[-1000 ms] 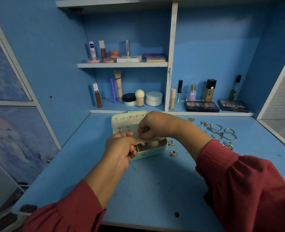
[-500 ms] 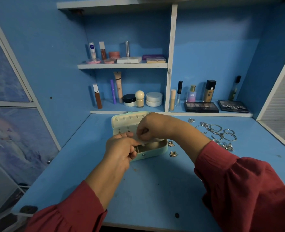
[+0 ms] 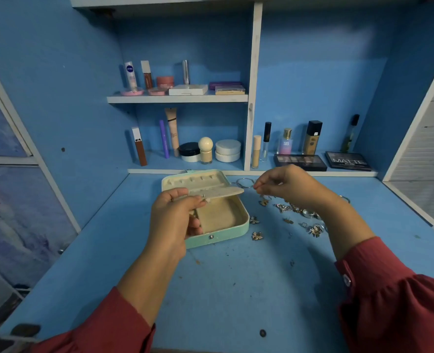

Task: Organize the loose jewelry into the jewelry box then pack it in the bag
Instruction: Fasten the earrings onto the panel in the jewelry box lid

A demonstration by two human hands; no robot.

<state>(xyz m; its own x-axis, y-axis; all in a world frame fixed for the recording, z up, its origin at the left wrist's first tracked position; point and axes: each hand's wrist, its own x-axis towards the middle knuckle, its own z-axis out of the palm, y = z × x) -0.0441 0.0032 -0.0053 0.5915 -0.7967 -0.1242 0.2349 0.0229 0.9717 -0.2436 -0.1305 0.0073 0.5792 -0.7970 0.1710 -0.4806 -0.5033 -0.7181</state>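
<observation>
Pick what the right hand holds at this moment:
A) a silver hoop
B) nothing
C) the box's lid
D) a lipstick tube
A: the right hand pinches a thin silver hoop just right of the open jewelry box, while the left hand holds the box's cream insert flap.

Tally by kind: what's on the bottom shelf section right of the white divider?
Flat palettes: 2
Upright bottles and tubes: 5
Total: 7
</observation>
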